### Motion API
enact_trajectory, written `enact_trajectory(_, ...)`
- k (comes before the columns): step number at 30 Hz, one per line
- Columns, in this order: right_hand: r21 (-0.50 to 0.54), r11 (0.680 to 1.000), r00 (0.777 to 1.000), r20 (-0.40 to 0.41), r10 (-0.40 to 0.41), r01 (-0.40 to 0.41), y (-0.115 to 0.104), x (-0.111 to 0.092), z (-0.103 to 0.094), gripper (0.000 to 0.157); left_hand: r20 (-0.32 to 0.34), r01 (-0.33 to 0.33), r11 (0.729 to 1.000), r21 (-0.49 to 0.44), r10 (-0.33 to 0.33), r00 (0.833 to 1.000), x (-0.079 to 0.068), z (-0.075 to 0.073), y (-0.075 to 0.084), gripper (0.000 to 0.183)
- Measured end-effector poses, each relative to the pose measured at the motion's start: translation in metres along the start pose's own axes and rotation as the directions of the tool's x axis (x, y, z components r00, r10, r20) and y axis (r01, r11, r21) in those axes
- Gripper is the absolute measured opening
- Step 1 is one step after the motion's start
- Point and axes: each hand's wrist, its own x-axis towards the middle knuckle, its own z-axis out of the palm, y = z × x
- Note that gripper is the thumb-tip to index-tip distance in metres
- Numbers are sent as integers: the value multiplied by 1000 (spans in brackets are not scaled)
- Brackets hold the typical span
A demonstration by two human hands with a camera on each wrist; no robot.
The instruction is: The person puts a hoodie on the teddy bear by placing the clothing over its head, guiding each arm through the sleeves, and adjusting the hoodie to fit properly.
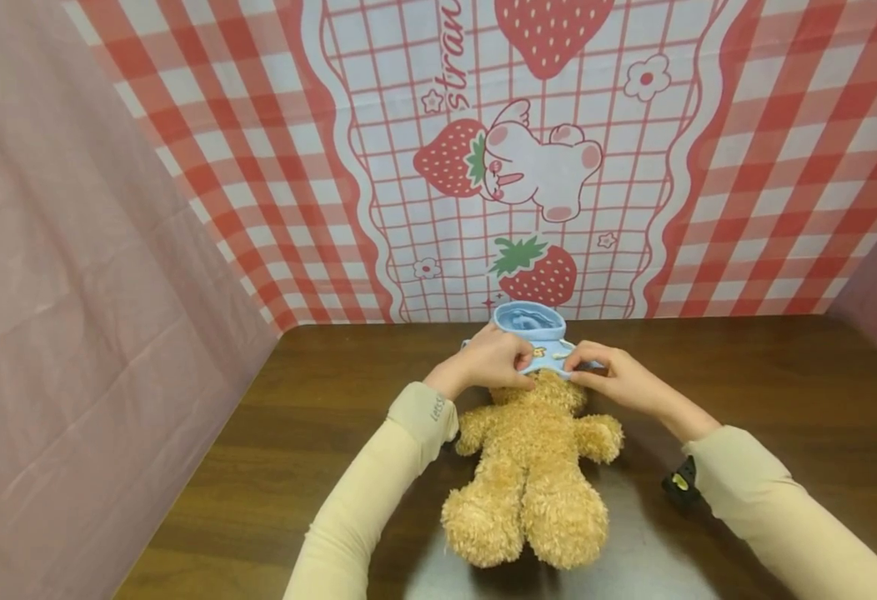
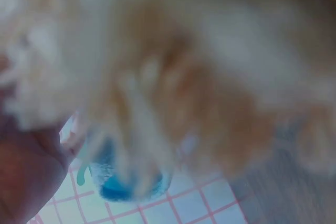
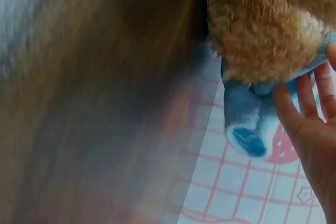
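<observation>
A golden-brown teddy bear (image 1: 532, 450) lies on the table, legs toward me, its head covered by a small light-blue garment (image 1: 547, 354) with a wide round opening (image 1: 530, 320) at the far end. My left hand (image 1: 487, 360) grips the left part of the garment's near edge, fingers curled. On the right, my right hand (image 1: 611, 377) pinches the same edge between thumb and fingers. In the right wrist view, the fingers of that hand (image 3: 315, 129) lie along the blue hem beside the bear's fur (image 3: 262, 35), and a blue sleeve (image 3: 247, 124) hangs out. Blurred fur fills most of the left wrist view.
The dark wooden table (image 1: 318, 433) meets a red-and-white checked cloth (image 1: 273, 167) with strawberry prints, which stands upright at the back. A pink curtain (image 1: 93, 275) hangs along the left side. A black wrist device (image 1: 680, 481) sits at my right cuff.
</observation>
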Motion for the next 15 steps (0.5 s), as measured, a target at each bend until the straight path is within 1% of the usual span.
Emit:
enact_trajectory(3, -48, 999, 1000, -4, -22, 22, -4, -1, 2, 16, -20, -13, 999, 48, 14, 1000, 0, 0, 0, 41)
enact_trajectory(5, -89, 996, 999, -19, -29, 27, -6, -4, 4, 15, -14, -10, 999, 41, 10, 1000, 0, 1, 0, 42)
enact_trajectory(8, -139, 990, 998, -55, -9, 1, -6, -10, 6, 15, 16, 13, 998, -57, -12, 1000, -1, 3, -1, 43)
enact_trajectory(11, -188, 982, 997, -68, 24, -36, -7, -15, 9, 15, 60, 40, 980, -193, -29, 998, -4, 4, -4, 38)
enact_trajectory(13, -221, 973, 995, -78, 55, -71, -8, -16, 10, 17, 79, 50, 955, -292, -28, 997, -6, 4, -7, 32)
enact_trajectory(15, -246, 963, 992, -86, 89, -108, -9, -17, 11, 24, 84, 53, 911, -409, -20, 996, -9, 4, -10, 25)
